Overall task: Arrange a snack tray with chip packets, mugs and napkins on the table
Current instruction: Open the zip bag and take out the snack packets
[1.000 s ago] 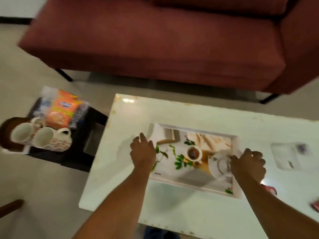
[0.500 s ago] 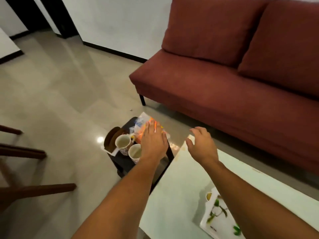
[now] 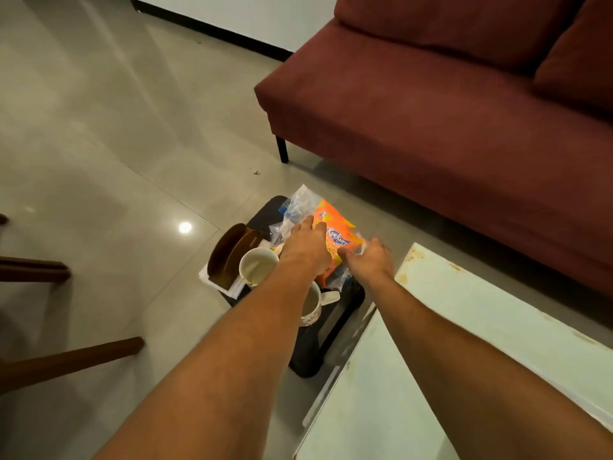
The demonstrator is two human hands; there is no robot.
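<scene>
An orange chip packet (image 3: 335,231) lies in a clear plastic bag (image 3: 300,203) on a low black stool (image 3: 331,323). My left hand (image 3: 306,249) rests flat on the bag's left side, fingers stretched out. My right hand (image 3: 369,263) is blurred at the packet's right edge with its fingers bent; whether it grips is unclear. Two white patterned mugs stand on the stool, one (image 3: 258,266) left of my left wrist, the other (image 3: 311,307) partly under my forearm. White napkins (image 3: 212,281) lie under a brown holder (image 3: 229,254). The tray is out of view.
The white coffee table (image 3: 481,336) lies at the right, its corner close to the stool. A dark red sofa (image 3: 431,104) stands behind. Brown wooden chair legs (image 3: 69,358) reach in from the left over the grey tiled floor.
My view swung from the tray on the table to the stool. Both hands left the tray and came down onto the bag of chip packets.
</scene>
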